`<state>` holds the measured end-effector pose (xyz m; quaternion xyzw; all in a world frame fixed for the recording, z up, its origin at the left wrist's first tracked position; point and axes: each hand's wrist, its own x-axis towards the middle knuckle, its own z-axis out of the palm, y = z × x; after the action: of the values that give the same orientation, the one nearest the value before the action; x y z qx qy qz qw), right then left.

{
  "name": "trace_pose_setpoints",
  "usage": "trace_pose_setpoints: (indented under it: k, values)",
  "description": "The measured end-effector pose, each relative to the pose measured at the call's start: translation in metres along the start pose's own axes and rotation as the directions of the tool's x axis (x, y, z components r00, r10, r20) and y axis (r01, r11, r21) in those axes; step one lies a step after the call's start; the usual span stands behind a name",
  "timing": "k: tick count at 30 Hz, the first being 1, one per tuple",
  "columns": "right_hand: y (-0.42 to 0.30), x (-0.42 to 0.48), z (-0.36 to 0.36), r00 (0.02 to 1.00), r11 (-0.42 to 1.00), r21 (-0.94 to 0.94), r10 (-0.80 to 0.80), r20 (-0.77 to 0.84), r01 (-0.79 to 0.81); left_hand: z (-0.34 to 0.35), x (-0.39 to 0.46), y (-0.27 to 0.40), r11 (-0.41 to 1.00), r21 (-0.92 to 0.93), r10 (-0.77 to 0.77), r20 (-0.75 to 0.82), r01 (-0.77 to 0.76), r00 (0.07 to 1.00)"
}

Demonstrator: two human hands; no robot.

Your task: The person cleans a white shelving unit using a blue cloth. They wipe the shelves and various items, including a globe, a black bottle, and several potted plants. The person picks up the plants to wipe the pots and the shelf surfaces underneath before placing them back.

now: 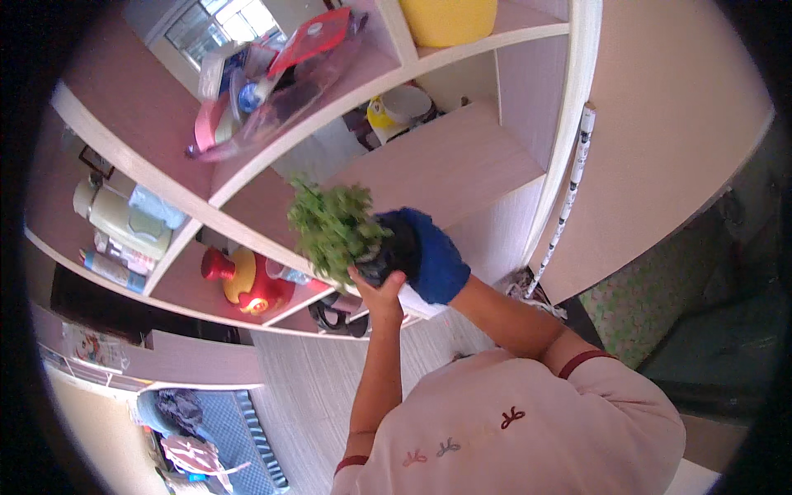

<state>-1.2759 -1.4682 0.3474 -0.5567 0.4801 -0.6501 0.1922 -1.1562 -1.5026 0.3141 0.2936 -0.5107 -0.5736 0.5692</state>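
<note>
A small green leafy plant (334, 229) in a dark pot (391, 250) is held up in front of the wooden shelf unit (427, 173). My left hand (378, 296) is bare and grips the pot's near side, with the thumb against it. My right hand (436, 263) is covered by a blue glove or cloth and wraps the pot from the other side. The plant tips toward the left, and its leaves are slightly blurred. Part of the pot is hidden behind my fingers and the blue covering.
Upper shelves hold plastic-wrapped items (266, 102) and a yellow container (450, 21). A white-and-yellow cup (405, 106) stands farther back. Left compartments hold a red-and-yellow gourd-shaped ornament (247, 278) and a cream flask (117, 213). A patterned pole (566, 198) leans at right. Clothes lie on a blue mat (232, 427).
</note>
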Motion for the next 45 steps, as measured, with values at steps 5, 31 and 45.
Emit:
trace_pose_setpoints:
  k: [5,31,45]
  values:
    - [-0.003,-0.010,-0.014,0.998,0.996,-0.092,0.002,0.065,0.004,-0.013,-0.003,-0.009,0.892,0.451,-0.115,0.175,0.024,0.978]
    - [-0.023,-0.026,-0.096,0.907,0.574,0.703,0.230,0.352,-0.419,0.019,0.008,0.207,0.940,0.166,0.283,0.105,-0.297,0.953]
    - [-0.048,-0.011,-0.132,0.675,0.192,0.715,0.556,0.486,-0.672,0.150,0.191,0.543,0.541,0.497,0.739,0.104,-0.678,0.666]
